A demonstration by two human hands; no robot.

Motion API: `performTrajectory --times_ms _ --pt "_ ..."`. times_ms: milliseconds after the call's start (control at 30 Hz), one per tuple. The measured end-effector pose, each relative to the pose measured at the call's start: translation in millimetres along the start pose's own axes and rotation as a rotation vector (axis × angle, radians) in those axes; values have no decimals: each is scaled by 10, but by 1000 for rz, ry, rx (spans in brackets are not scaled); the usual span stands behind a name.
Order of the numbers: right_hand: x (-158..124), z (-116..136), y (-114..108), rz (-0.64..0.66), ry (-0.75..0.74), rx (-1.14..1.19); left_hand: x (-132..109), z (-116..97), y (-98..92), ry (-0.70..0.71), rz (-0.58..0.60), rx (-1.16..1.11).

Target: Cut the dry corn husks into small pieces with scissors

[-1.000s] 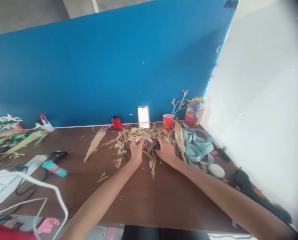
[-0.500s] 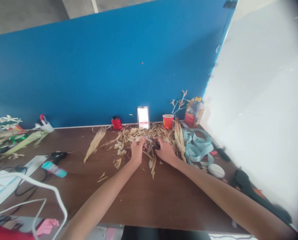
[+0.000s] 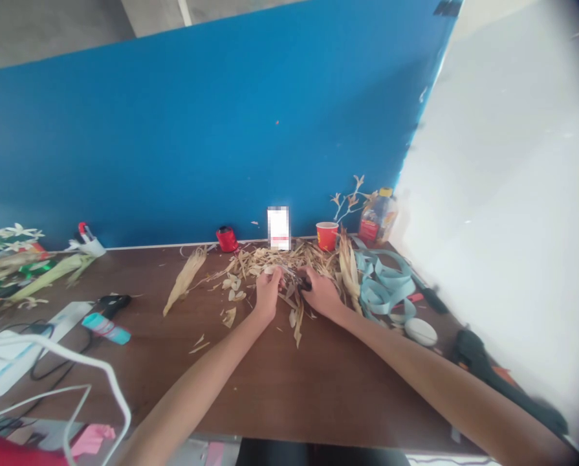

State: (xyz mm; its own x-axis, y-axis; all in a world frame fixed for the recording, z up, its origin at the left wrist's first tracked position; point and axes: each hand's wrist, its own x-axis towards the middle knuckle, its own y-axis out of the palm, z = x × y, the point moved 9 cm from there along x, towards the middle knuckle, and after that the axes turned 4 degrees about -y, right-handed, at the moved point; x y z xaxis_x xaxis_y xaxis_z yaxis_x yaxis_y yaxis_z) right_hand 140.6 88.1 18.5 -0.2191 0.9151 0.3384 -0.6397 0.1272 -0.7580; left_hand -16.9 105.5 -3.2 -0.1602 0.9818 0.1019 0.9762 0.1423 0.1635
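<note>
My right hand [image 3: 320, 290] is closed around the dark handles of a pair of scissors [image 3: 305, 283], whose blades point left toward my other hand. Between the thumb and fingers of my left hand [image 3: 268, 288] is a small pale piece of corn husk [image 3: 270, 270], close to the blade tips. Whether the blades touch the piece I cannot tell. Behind and under both hands spreads a heap of dry husk scraps [image 3: 255, 257]. Cut petal-like pieces [image 3: 231, 283] lie left of my left hand.
A red paper cup [image 3: 327, 236], a husk bundle [image 3: 349, 268] and teal ribbon [image 3: 386, 285] sit at the right, near a plastic bottle [image 3: 377, 217] and glue gun [image 3: 483, 366]. Leftward are a red roll [image 3: 227, 239], another husk [image 3: 185, 279], a blue tube [image 3: 105, 328] and white cables [image 3: 102, 366].
Both hands stay in nearly the same place. My left hand has shifted very slightly to the right, toward the scissors.
</note>
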Motion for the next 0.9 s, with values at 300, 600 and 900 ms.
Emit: performTrajectory --times_ms 300,600,900 --pt "-4 0 0 22 13 -30 -14 -38 -13 6 -25 -7" --pt "-13 31 5 73 35 -58 -30 -70 -24 33 -31 21" --pt "-8 36 8 59 14 -88 -26 -49 -59 43 -66 38"
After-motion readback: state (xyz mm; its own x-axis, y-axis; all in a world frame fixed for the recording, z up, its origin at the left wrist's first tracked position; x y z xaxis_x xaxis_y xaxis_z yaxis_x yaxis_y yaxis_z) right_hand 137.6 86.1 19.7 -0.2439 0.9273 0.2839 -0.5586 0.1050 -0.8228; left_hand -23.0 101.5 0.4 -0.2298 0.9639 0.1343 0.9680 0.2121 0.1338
